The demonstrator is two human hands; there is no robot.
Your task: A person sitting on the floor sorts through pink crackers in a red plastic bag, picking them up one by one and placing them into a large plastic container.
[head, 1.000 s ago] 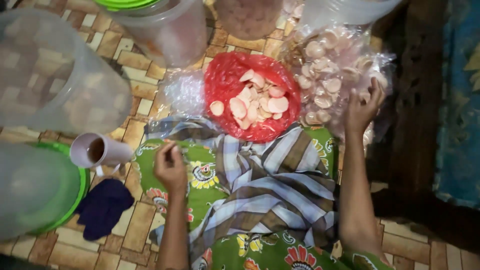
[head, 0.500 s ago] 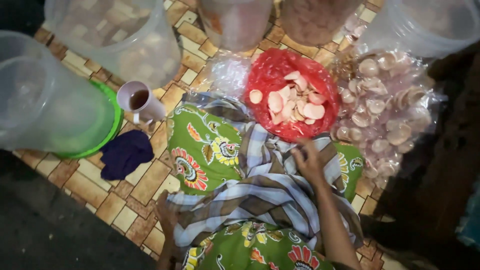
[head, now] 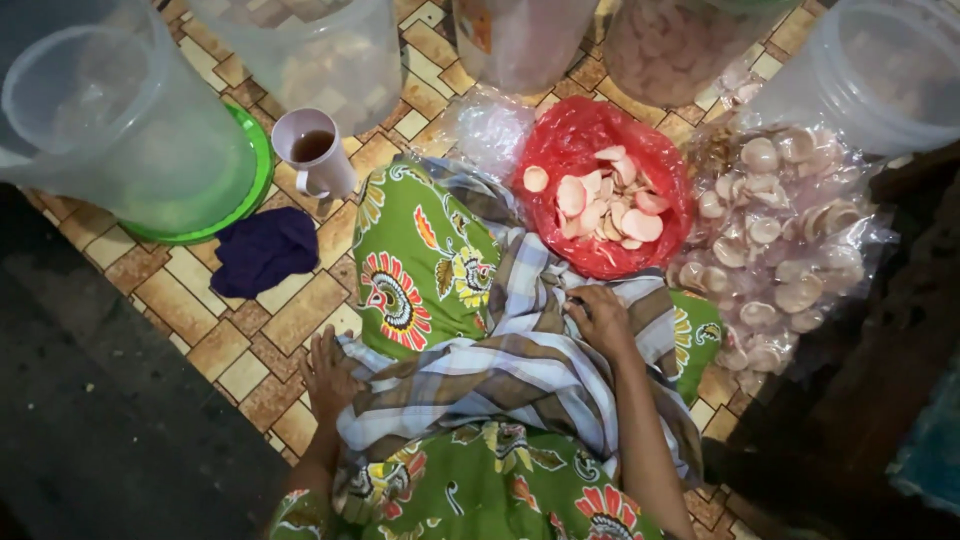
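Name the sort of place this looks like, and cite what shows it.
Probably a home floor used for packing snack crackers: patterned floor tiles, a red bag of crackers, big clear plastic tubs, and a mug.

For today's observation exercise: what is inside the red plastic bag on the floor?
The red plastic bag lies open, holding a heap of pale round crackers. Whatever lies below the top layer is covered.
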